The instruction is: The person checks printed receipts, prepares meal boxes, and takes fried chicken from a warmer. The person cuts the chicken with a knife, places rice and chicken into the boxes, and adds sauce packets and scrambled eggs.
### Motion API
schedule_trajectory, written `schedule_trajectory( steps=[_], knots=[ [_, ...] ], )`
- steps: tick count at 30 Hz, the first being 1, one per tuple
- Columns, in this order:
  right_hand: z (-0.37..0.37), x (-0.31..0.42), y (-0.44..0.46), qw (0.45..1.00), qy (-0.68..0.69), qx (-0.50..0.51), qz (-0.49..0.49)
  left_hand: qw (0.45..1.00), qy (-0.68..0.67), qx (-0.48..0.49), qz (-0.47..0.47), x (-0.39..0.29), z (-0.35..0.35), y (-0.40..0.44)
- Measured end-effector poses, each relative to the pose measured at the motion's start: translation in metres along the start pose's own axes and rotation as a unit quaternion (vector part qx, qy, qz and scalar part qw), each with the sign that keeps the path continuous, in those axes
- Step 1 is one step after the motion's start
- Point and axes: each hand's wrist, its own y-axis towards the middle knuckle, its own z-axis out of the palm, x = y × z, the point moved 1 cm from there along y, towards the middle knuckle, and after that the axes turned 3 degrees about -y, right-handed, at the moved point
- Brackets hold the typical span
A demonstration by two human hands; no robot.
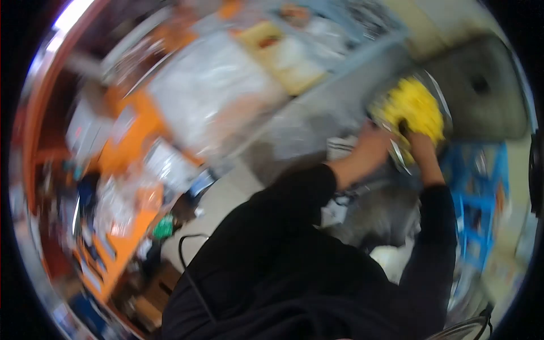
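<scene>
A shiny metal bowl [446,97] in the upper right holds a heap of bright yellow, shredded-looking food [416,107]. My left hand [374,143] is closed on the near left rim of this bowl. Reaching over the near edge, my right hand [420,148] has its fingers down in the yellow heap, so they are hidden and blurred. Whether they grip any of it does not show. Both arms are in black sleeves.
Beside the bowl is a grey sink-like basin [481,85] with a dark hole. A blue plastic rack [476,209] stands to the right. Leftward lie a large clear plastic bag [209,85], a yellow tray [283,56], a blue crate [368,48] and an orange shelf [127,243] with knives.
</scene>
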Motion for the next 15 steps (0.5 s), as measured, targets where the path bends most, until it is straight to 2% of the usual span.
schedule_trajectory(
  steps=[1, 2, 4, 7, 10, 11, 15],
  knots=[
    [-0.021, 0.005, -0.015, 1.000, 0.015, -0.016, -0.012, 0.983, 0.141, -0.031, 0.113, 0.002, 0.002, -0.008],
    [-0.017, -0.001, -0.020, 0.999, 0.022, -0.036, -0.013, 0.973, 0.192, 0.047, 0.121, 0.001, -0.004, -0.007],
    [-0.019, -0.010, -0.041, 0.995, 0.075, -0.055, -0.021, 0.948, 0.270, 0.085, 0.144, -0.006, -0.014, -0.011],
    [-0.020, -0.021, -0.066, 0.997, 0.059, -0.034, -0.031, 0.948, 0.267, 0.073, 0.154, -0.002, -0.009, -0.009],
    [-0.012, -0.031, -0.084, 0.992, 0.066, -0.077, -0.075, 0.961, 0.220, 0.051, 0.162, -0.005, -0.012, -0.011],
    [-0.033, -0.026, -0.088, 0.998, 0.045, -0.007, -0.051, 0.962, 0.213, 0.046, 0.162, -0.004, -0.010, -0.011],
    [-0.036, -0.024, -0.075, 0.988, 0.144, -0.056, 0.028, 0.962, 0.214, 0.057, 0.158, -0.009, -0.011, -0.010]
  ],
)
